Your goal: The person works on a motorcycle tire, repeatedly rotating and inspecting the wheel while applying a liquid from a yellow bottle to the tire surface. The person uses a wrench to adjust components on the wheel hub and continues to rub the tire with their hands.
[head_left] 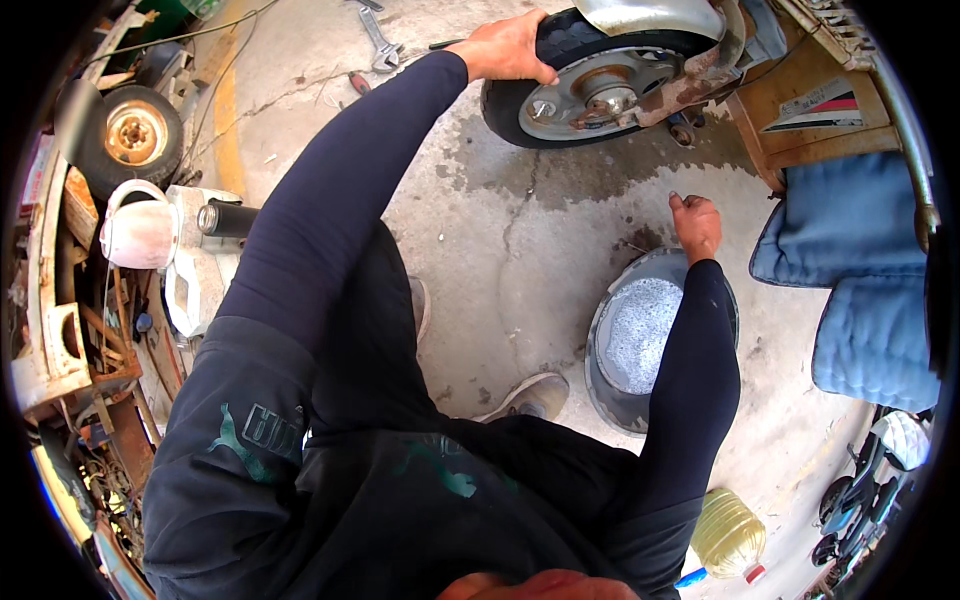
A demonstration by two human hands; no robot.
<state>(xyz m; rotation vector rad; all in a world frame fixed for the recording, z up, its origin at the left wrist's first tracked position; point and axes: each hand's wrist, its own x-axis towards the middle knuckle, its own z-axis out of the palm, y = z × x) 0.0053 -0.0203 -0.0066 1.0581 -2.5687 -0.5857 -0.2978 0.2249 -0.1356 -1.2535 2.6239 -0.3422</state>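
Left hand (pixel 505 48) gripping tire (pixel 503 108), arm (pixel 350 170) outstretched, right hand (pixel 697 224) loosely fisted, forearm (pixel 703 335) over bucket (pixel 620 408)

From here I can see the wheel (pixel 570 92) side-on: black tyre (pixel 500 105), dull silver rim (pixel 538 118), and a hub (pixel 607 103) browned with rust. Near it, a little towards the person's feet, a round dark-grey tub (pixel 612 404) stands mouth-up on the concrete, apart from the wheel, with frothy whitish suds (pixel 637 328) inside.

Wrench (pixel 381 47): laid on floor (pixel 470 320).
Small wheel (pixel 134 134): rusted at rim.
Bottle (pixel 727 532): yellow-tinted, capped in red.
Pads (pixel 850 220): coloured blue.
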